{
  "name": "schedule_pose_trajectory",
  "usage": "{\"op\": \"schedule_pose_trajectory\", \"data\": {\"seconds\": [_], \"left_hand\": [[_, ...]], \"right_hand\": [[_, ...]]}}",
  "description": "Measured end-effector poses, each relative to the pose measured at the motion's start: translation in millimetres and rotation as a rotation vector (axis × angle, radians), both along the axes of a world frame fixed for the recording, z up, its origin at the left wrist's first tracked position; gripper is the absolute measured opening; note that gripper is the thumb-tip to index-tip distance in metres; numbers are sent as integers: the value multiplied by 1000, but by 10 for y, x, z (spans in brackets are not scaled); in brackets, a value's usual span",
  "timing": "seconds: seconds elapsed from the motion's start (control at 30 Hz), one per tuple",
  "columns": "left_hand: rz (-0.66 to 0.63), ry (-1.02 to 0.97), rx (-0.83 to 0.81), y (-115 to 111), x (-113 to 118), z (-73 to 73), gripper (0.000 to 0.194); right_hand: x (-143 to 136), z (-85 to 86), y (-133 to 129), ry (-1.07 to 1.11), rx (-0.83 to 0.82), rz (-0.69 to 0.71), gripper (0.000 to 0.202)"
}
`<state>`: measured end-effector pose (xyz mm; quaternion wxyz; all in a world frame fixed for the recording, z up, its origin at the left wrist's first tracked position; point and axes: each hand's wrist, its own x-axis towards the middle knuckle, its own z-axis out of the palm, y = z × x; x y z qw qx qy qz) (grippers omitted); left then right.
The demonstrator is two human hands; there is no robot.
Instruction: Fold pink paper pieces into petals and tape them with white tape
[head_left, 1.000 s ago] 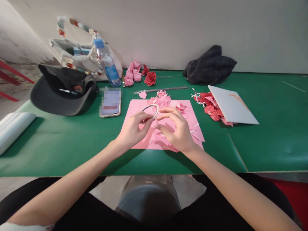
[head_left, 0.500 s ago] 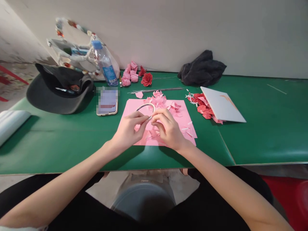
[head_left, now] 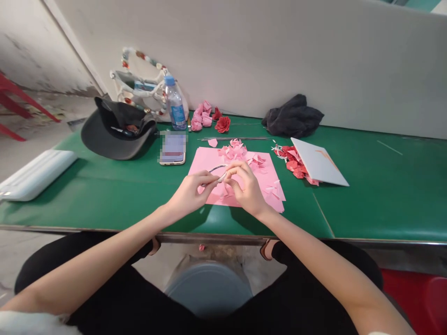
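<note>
Between my two hands is a thin ring (head_left: 217, 167), dark and curved at its far side, with a whitish strip along its near part. My left hand (head_left: 192, 190) pinches the ring at its near left. Close by, my right hand (head_left: 246, 185) pinches the whitish part with thumb and fingers, its fingertips nearly touching the left ones. Beneath both hands lie pink paper sheets (head_left: 199, 160). Folded pink paper pieces (head_left: 233, 150) are heaped on the sheets' far side, and small scraps (head_left: 273, 190) lie at the right.
On the green table (head_left: 377, 200) are a cap (head_left: 115, 135), a phone (head_left: 173, 148), a bottle (head_left: 175, 104), paper roses (head_left: 222, 124), thin wires (head_left: 244, 138), black cloth (head_left: 293, 116), a white board (head_left: 319, 160) over red pieces (head_left: 296, 163), and a white roll (head_left: 38, 174) at left.
The view has shifted, so the table items appear further right on the left side. The ring is tilted flatter, and both hands still hold it.
</note>
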<state>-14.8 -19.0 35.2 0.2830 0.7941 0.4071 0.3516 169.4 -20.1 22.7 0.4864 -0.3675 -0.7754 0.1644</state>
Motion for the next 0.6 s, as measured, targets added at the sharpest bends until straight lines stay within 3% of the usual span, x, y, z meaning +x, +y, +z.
{"op": "schedule_pose_trajectory", "data": {"seconds": [0.23,0.37,0.4,0.5,0.6], "left_hand": [[19,-12,72,-78,-38,-14,27],[164,29,149,58,-98,10,28],[175,57,152,96,-117,8,27],[41,108,100,146,-125,-37,27],[-95,195,65,108,-69,-120,28]], "right_hand": [[-59,-1,-138,-210,223,74,16],[30,39,-169,-272,375,167,20],[81,49,-134,-251,375,171,21],[316,60,105,-110,221,37,23],[581,-3,438,-219,29,-13,47]]}}
